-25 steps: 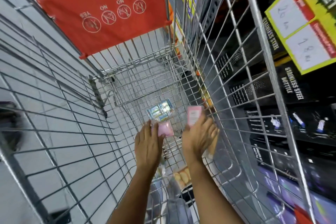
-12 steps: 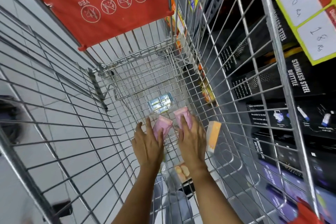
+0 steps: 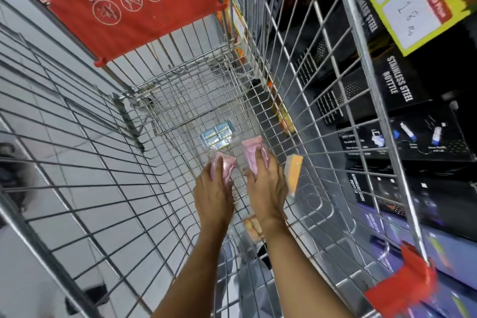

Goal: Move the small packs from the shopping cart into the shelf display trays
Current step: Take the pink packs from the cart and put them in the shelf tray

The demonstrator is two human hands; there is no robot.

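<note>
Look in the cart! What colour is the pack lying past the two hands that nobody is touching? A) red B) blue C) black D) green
B: the untouched blue pack lies on the wire floor of the cart beyond both hands, while the left hand and the right hand each hold a pink pack.

Two pink packs lie low in the wire shopping cart (image 3: 296, 80) near frame centre: the left pink pack (image 3: 224, 166) and the right pink pack (image 3: 252, 153). A blue-and-silver pack (image 3: 216, 136) lies just above them; an orange pack (image 3: 293, 171) leans at their right.
</note>
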